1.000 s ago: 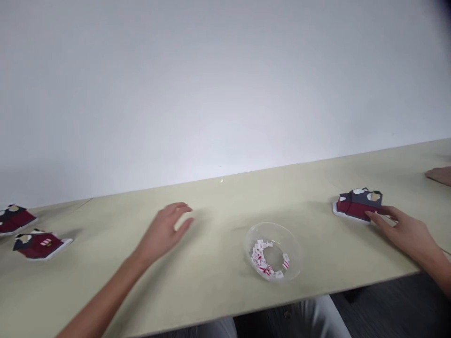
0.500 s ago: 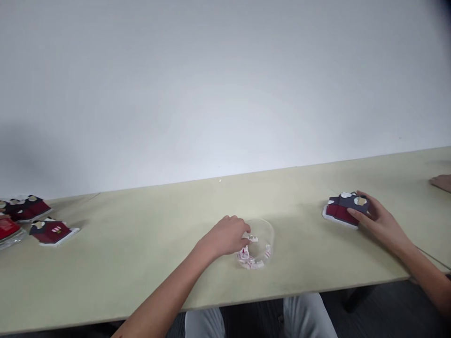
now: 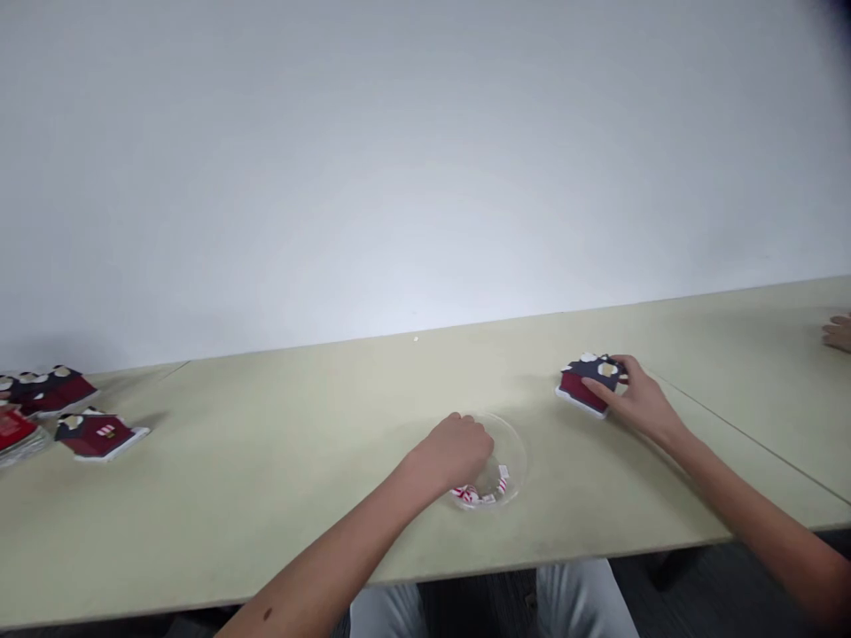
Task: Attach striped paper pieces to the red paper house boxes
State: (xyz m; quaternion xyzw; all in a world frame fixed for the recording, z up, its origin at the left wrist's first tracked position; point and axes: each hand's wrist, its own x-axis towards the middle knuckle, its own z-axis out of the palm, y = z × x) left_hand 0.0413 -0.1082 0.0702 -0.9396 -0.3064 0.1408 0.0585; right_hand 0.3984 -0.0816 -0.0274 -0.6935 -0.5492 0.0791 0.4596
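the left hand [image 3: 452, 454] curls into a clear bowl [image 3: 522, 461] of red-and-white pieces [image 3: 476, 494], its grip hidden, while the right hand [image 3: 638, 399] clasps a house card [image 3: 585, 388], with more cards [image 3: 97, 435] far left of both hands.

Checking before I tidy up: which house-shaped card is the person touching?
The red-and-navy house card under the right hand, alone to the right of the clear bowl; the other house cards lie far left, untouched.
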